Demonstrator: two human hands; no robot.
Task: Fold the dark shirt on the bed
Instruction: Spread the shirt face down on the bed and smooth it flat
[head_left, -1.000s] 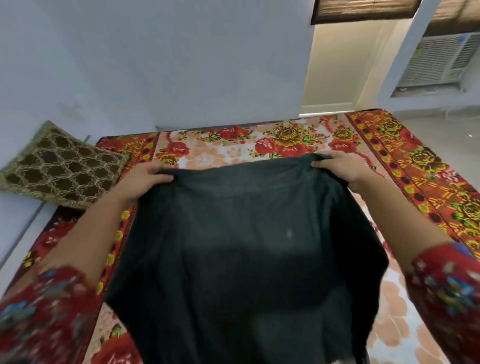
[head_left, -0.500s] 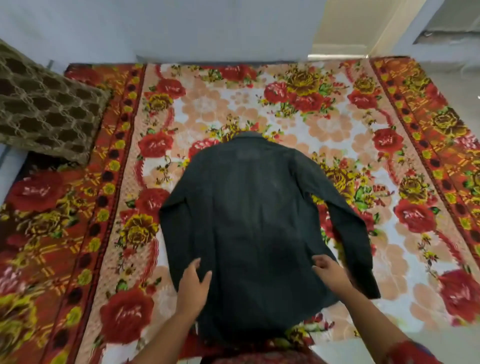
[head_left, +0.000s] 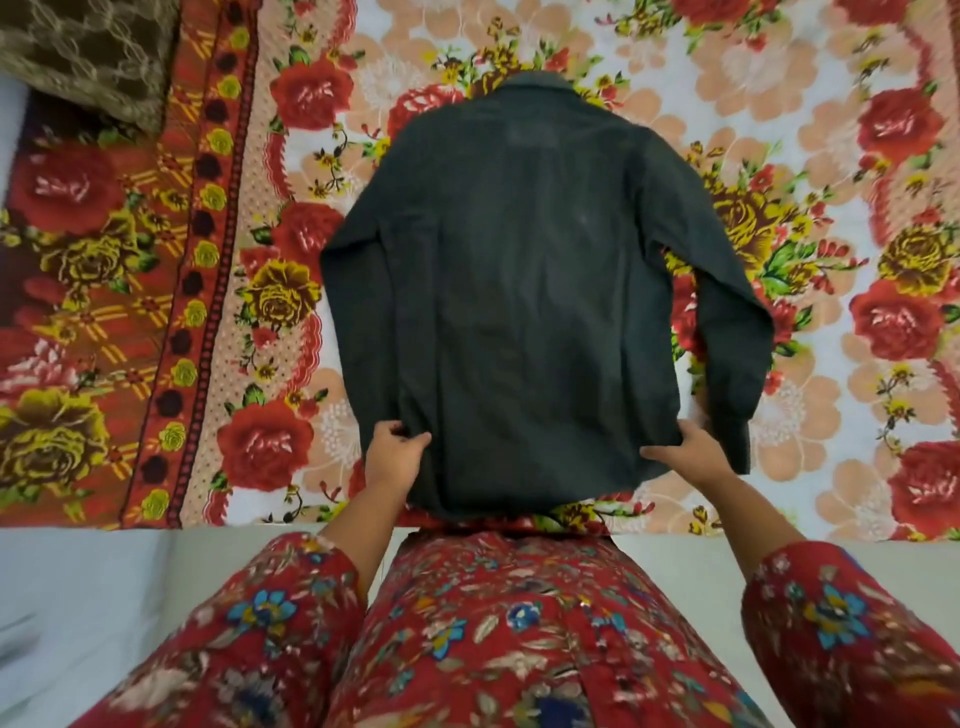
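Note:
The dark shirt (head_left: 514, 291) lies flat and back-up on the flowered bed cover (head_left: 270, 447), collar at the far end and hem towards me. Its right sleeve (head_left: 722, 312) hangs down along the body to a cuff beside my right hand; the left sleeve is tucked close to the body. My left hand (head_left: 395, 457) pinches the lower left edge of the shirt. My right hand (head_left: 691, 452) grips the lower right edge. Both hands are at the hem corners, near the bed's front edge.
A brown patterned pillow (head_left: 88, 52) lies at the far left corner of the bed. The bed's front edge (head_left: 156, 527) runs just below the shirt hem, with pale floor (head_left: 78, 597) beneath. My red flowered dress fills the bottom of the view.
The shirt went from held up in the air to spread flat on the bed. My hands moved from its top corners to its hem corners and closed on the fabric.

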